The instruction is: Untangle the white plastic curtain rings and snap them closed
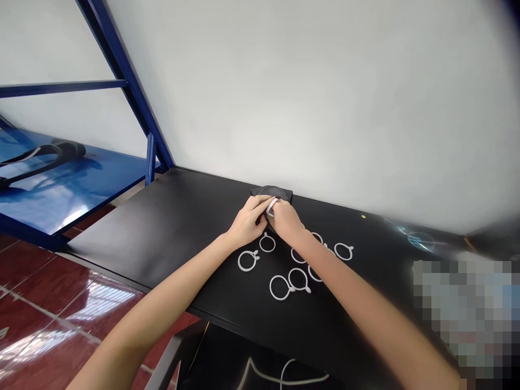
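My left hand (248,221) rests against a dark box-like holder (287,194) near the wall, its fingers reaching over the near side and the thumb bent below. My right hand (286,221) is closed at the same spot, with a white ring (272,206) at its fingertips. The ring also meets the left fingertips. Both hands hide most of the holder. On the black tabletop nearer to me lie several more white rings with small tabs, among them one ring (247,261) by my left forearm and another ring (280,287) between my arms. My right forearm covers part of the group.
The black table (174,216) runs along a white wall (304,97). A blue metal frame (125,81) and a blue shelf (109,173) with a black strap-like object (60,154) stand at left. Clear plastic (422,241) lies at right. White cables (264,374) show below the table.
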### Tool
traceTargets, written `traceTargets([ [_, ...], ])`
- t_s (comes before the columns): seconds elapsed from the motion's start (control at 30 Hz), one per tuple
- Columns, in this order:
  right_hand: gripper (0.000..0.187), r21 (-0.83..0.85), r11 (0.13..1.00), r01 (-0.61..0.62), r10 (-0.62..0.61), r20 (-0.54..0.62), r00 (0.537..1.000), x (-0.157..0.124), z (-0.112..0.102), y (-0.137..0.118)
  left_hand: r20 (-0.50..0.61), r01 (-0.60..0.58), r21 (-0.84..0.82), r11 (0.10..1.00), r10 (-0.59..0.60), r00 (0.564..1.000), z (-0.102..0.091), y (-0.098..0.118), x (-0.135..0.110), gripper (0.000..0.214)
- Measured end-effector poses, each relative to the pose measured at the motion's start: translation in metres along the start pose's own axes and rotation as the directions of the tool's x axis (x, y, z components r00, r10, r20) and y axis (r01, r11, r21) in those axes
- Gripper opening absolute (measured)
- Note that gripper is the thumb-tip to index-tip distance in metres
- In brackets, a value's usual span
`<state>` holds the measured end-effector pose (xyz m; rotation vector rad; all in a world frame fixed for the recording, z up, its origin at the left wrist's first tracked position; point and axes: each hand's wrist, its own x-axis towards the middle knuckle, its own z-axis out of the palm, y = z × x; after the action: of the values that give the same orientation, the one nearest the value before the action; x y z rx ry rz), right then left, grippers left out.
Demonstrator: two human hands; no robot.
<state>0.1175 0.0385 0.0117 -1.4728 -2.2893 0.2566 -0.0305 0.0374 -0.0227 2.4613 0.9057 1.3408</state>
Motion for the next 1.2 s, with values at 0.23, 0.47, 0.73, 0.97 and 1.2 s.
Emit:
traceTargets([
  [0.23,0.019,0.15,0.986,0.077,-0.084,0.045,0.995,-0.003,-0.019,0.006,-0.028,0.249,-0.418,0.874,-0.286,0.958,-0.003,0.003,0.004,0.056],
  [0.47,0.021,-0.001,0.99,0.143,-0.143,0.075,0.987,-0.012,-0.028,0.01,0.067,0.366,-0.643,0.673,-0.427,0.902,-0.002,-0.002,0.005,0.047],
  [0.73,0.012,-0.011,1.0,-0.013,0.014,0.032,0.999,-0.011,-0.028,0.0,0.094,0.412,-0.639,0.65,-0.466,0.88,-0.003,-0.001,0.005,0.048],
  [0.97,0.016,-0.179,0.981,-0.074,0.085,0.054,0.995,-0.006,-0.011,-0.002,0.03,0.242,-0.383,0.891,-0.25,0.968,-0.006,0.002,0.006,0.051],
  [1.2,0.018,0.212,0.976,0.052,-0.058,0.024,0.998,-0.007,-0.01,0.016,-0.151,0.25,-0.174,0.952,-0.277,0.949,-0.004,-0.005,0.005,0.02],
])
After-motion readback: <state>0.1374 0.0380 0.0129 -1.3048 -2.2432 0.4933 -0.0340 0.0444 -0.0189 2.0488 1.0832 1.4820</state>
